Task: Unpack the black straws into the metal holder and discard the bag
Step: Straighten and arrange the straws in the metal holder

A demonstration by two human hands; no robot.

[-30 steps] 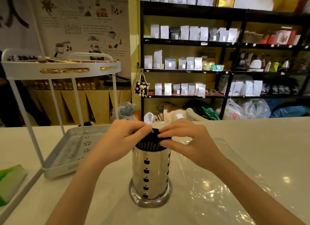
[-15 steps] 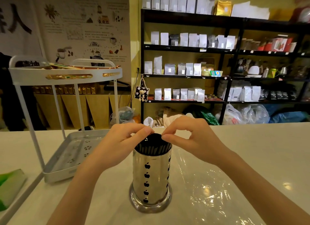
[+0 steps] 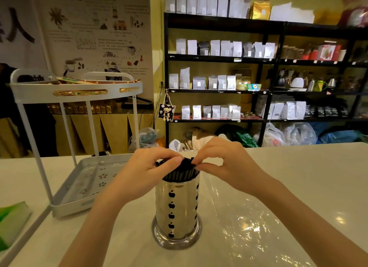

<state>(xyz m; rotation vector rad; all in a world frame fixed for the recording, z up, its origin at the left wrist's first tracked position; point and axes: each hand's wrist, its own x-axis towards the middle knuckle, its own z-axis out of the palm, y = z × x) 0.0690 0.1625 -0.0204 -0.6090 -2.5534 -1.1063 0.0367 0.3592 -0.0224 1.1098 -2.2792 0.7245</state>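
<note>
On the white bench, the black straws are standing upright in the metal holder — tops directly beneath both hands. The left hand and right hand are pinching the straw tips, equally near. The clear bag is lying crumpled just right — not yet discarded.

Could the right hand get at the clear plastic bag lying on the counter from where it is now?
Probably yes. The right hand is at the straws, and the plastic bag lies flat right below and beside it with nothing on top.
</note>
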